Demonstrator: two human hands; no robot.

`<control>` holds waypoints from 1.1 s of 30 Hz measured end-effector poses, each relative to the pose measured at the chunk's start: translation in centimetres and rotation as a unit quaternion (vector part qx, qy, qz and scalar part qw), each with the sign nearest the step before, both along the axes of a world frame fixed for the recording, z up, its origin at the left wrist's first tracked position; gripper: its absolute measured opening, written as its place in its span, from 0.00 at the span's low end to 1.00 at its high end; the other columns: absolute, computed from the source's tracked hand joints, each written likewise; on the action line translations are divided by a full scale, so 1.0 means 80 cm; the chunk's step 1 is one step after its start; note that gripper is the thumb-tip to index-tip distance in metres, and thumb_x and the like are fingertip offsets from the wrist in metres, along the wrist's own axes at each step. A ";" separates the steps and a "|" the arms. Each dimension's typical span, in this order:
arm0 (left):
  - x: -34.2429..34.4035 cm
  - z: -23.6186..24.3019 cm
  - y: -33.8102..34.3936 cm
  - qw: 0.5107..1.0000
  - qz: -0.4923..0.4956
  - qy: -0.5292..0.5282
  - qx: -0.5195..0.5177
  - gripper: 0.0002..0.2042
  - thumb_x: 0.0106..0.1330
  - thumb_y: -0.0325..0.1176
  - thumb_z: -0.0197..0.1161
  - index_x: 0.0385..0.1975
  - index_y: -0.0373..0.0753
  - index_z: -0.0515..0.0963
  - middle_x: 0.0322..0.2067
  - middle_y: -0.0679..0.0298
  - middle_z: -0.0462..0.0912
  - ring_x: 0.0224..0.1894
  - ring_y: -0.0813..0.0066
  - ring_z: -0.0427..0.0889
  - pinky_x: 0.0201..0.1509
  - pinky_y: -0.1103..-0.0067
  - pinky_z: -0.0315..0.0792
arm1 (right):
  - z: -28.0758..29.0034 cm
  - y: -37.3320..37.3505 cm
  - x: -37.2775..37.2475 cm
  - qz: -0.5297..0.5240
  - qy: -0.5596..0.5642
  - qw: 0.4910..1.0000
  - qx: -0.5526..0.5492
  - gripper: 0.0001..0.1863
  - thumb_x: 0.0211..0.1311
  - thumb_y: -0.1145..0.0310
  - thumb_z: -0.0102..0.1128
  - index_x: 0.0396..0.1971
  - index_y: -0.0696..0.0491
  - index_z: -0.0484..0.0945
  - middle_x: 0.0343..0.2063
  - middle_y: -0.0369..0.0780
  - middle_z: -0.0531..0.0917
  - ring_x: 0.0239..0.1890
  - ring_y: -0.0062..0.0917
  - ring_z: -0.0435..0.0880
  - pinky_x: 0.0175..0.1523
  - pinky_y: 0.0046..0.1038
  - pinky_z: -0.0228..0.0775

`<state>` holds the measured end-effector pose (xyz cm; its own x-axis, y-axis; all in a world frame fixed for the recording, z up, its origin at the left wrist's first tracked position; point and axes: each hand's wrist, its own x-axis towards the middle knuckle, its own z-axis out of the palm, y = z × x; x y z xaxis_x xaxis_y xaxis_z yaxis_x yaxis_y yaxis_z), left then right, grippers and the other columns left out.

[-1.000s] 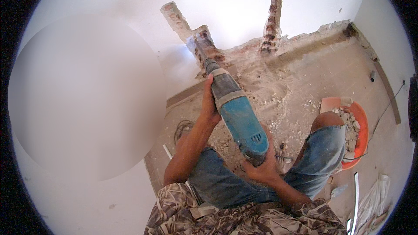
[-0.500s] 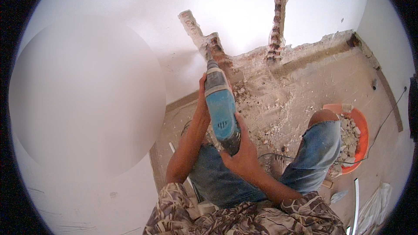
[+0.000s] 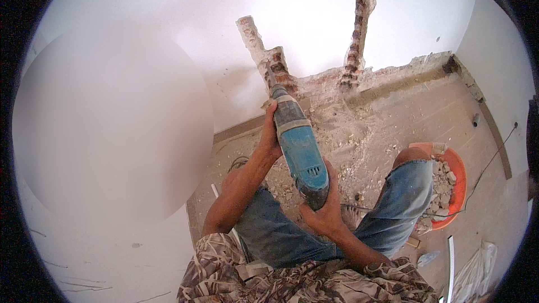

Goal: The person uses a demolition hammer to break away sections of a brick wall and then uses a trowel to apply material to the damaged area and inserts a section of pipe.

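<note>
Both my hands hold a blue and black rotary hammer drill [image 3: 303, 148]. My left hand [image 3: 272, 129] wraps the front housing from the left side, its fingers partly hidden behind the tool. At the rear grip, my right hand [image 3: 327, 207] is closed, with the fingers on the far side out of sight. A thin chisel bit [image 3: 272, 76] points away from me into a rough chased channel [image 3: 278, 64] low in the white wall [image 3: 314, 17]. Red brick shows inside the channel. Whether the bit's tip touches the brick, I cannot tell.
Another vertical channel [image 3: 355, 28] runs up the wall to the right. Rubble and dust [image 3: 337, 129] cover the floor below. An orange tub [image 3: 461, 185] of broken masonry stands beside my right knee. A dark cable [image 3: 487, 171] crosses the floor to the right wall.
The drill has shifted right and toward me in the picture, its body more slanted, both hands moving with it. My view has also shifted slightly. Both hands keep their hold.
</note>
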<state>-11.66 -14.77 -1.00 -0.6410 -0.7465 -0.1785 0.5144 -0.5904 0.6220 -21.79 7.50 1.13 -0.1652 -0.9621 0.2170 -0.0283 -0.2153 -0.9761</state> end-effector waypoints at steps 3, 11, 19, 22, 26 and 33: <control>0.001 -0.004 -0.006 1.000 0.001 -0.008 -0.018 0.32 0.61 0.66 0.56 0.51 0.42 0.73 0.40 0.58 0.81 0.42 0.62 0.83 0.49 0.63 0.80 | 0.004 -0.002 0.001 0.001 -0.015 1.000 0.003 0.51 0.43 0.80 0.55 0.71 0.58 0.41 0.60 0.50 0.63 0.65 0.38 0.64 0.69 0.39 0.54; -0.008 -0.010 -0.016 0.999 0.041 -0.013 -0.023 0.33 0.62 0.66 0.55 0.50 0.40 0.73 0.39 0.58 0.81 0.41 0.62 0.84 0.47 0.63 0.80 | -0.007 -0.019 -0.014 0.004 -0.003 1.000 -0.016 0.51 0.46 0.77 0.63 0.71 0.58 0.45 0.63 0.51 0.64 0.67 0.38 0.64 0.69 0.38 0.55; 0.001 -0.041 -0.064 0.998 0.011 0.043 -0.035 0.32 0.63 0.65 0.54 0.50 0.41 0.73 0.38 0.59 0.82 0.38 0.65 0.84 0.43 0.66 0.82 | -0.001 -0.046 0.000 0.003 0.031 0.999 0.029 0.51 0.47 0.76 0.65 0.71 0.58 0.46 0.64 0.53 0.65 0.68 0.39 0.64 0.70 0.37 0.57; 0.013 -0.047 -0.067 0.998 -0.001 0.046 -0.041 0.31 0.63 0.65 0.54 0.50 0.41 0.73 0.37 0.59 0.82 0.38 0.66 0.85 0.43 0.67 0.82 | -0.003 -0.049 0.009 0.009 0.051 0.998 0.034 0.52 0.47 0.76 0.64 0.72 0.57 0.45 0.64 0.53 0.65 0.68 0.41 0.65 0.69 0.37 0.59; -0.001 -0.033 -0.051 0.999 0.017 0.014 -0.031 0.31 0.64 0.64 0.54 0.50 0.41 0.73 0.38 0.59 0.81 0.38 0.65 0.84 0.44 0.66 0.81 | -0.013 -0.044 0.010 -0.006 0.000 1.000 0.010 0.51 0.46 0.78 0.61 0.72 0.57 0.44 0.62 0.52 0.66 0.66 0.40 0.67 0.67 0.37 0.60; -0.020 -0.002 -0.014 1.000 0.015 0.022 -0.003 0.30 0.64 0.63 0.56 0.50 0.41 0.73 0.40 0.59 0.81 0.43 0.65 0.82 0.50 0.65 0.79 | -0.009 -0.012 -0.011 -0.001 -0.034 0.999 0.029 0.52 0.43 0.85 0.53 0.71 0.53 0.40 0.54 0.47 0.69 0.55 0.34 0.75 0.59 0.36 0.67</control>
<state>-13.27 -15.89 -1.14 -0.6251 -0.7668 -0.1460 0.5591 -0.5704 0.6017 -22.71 6.53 0.40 -0.1797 -0.9723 0.1497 0.0383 -0.1590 -0.9865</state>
